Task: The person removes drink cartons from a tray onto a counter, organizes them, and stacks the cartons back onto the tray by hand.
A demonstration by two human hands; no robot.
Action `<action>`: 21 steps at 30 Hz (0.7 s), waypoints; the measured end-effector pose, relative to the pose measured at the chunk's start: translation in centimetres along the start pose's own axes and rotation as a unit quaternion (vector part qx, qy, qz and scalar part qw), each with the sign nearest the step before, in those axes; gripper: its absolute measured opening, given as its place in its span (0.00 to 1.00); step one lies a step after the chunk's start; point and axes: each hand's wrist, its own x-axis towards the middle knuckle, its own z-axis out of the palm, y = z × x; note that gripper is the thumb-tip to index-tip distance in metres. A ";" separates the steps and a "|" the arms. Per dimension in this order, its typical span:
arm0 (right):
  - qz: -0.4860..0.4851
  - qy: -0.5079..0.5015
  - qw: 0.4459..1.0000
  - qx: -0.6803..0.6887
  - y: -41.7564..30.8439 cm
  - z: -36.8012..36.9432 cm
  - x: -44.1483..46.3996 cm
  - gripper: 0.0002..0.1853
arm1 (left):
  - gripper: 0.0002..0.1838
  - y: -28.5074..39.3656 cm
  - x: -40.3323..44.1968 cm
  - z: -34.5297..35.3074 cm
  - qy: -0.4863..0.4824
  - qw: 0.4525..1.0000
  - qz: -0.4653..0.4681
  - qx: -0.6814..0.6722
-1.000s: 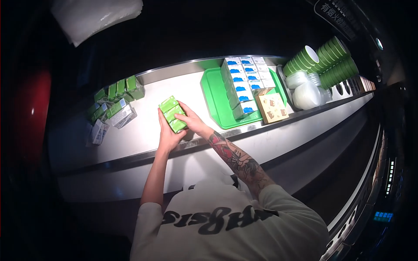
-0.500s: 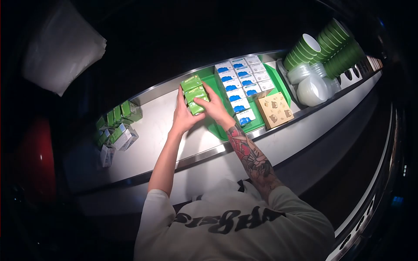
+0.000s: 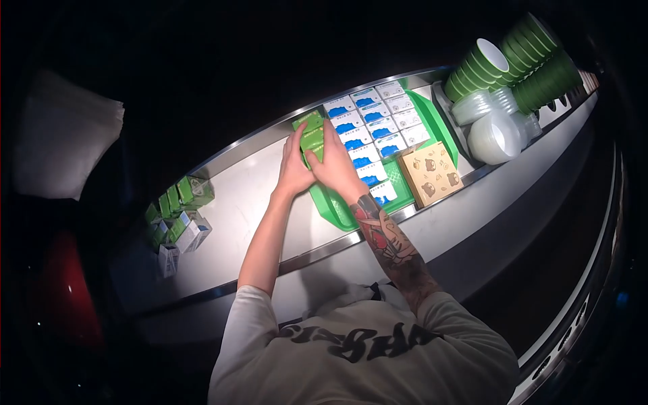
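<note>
A short row of small green cartons (image 3: 312,140) is between my two hands at the left end of a green tray (image 3: 329,210). My left hand (image 3: 294,170) is closed on the row's left side. From the right, my right hand (image 3: 335,165) presses against it, close to the boxes in the tray. Those white-and-blue boxes (image 3: 354,140) stand in neat columns, with white boxes with grey print (image 3: 407,120) to their right. A tan box with bear drawings (image 3: 432,174) sits at the tray's front right. My fingers partly cover the green cartons.
More green and white cartons (image 3: 182,202) stand loosely grouped at the counter's left. Stacked green cups (image 3: 476,71) and clear plastic bowls (image 3: 496,138) are at the right end. A raised metal edge (image 3: 317,248) borders the white counter (image 3: 246,185). A whitish plastic bag (image 3: 67,135) shows at upper left.
Both hands have moved the green cartons right, over the tray's left end and up against the white-and-blue boxes. The camera view has also shifted slightly.
</note>
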 end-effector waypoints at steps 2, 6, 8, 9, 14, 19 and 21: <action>-0.068 0.027 0.996 -0.041 -1.1 -1.3 -1.6 0.32 | 0.58 -0.8 0.3 0.8 0.001 0.999 0.010 0.032; -0.105 0.048 0.993 0.027 -3.1 -2.8 -5.9 0.21 | 0.59 0.4 0.8 1.2 0.010 0.998 -0.004 0.067; -0.102 0.029 0.993 0.048 -2.4 -2.5 -8.0 0.19 | 0.60 0.6 1.4 0.9 0.008 0.998 -0.009 0.063; -0.084 0.041 0.993 0.066 -2.3 -1.9 -8.9 0.17 | 0.68 0.3 1.7 0.6 -0.012 0.997 0.001 0.079; -0.078 0.010 0.995 0.061 -1.7 -0.1 -12.8 0.15 | 0.80 0.1 0.1 -0.2 -0.016 0.999 -0.010 0.050; -0.155 -0.063 0.986 -0.014 -1.3 0.7 -15.7 0.13 | 0.56 0.2 -9.4 -4.9 0.062 0.994 -0.054 -0.072; -0.150 -0.105 0.983 -0.008 -0.9 1.4 -16.5 0.14 | 0.29 -0.6 -14.6 -6.4 0.166 0.978 -0.049 -0.113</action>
